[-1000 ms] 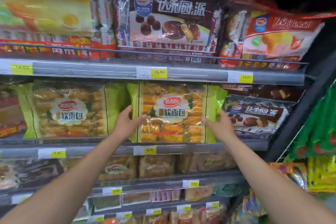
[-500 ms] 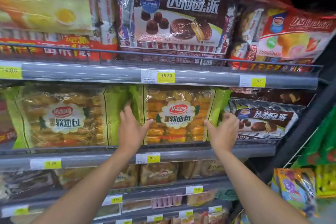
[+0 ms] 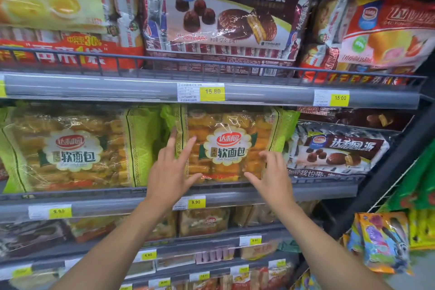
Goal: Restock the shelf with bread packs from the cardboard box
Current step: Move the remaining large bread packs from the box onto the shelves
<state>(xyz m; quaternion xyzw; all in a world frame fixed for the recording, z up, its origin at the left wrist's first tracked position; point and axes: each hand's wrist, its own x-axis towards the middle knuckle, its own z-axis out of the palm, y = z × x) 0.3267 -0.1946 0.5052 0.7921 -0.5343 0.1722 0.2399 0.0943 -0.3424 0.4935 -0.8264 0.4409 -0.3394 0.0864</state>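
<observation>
A green-edged bread pack (image 3: pixel 229 146) with a round white label stands upright on the middle shelf (image 3: pixel 324 190). My left hand (image 3: pixel 170 172) lies flat against its lower left front, fingers straight and spread. My right hand (image 3: pixel 270 176) is at its lower right front, fingers loosely bent and touching the wrapper. A second, matching bread pack (image 3: pixel 73 148) stands beside it to the left. The cardboard box is out of view.
Above, a shelf holds chocolate pie bags (image 3: pixel 226 14) and a red cake bag (image 3: pixel 381 30) behind a wire rail. A smaller chocolate pie bag (image 3: pixel 339 150) sits right of the bread. Lower shelves carry more packs. Colourful bags (image 3: pixel 386 242) hang at the right.
Both hands have moved from the pack's side edges inward onto its front face. The view has come closer to the shelf.
</observation>
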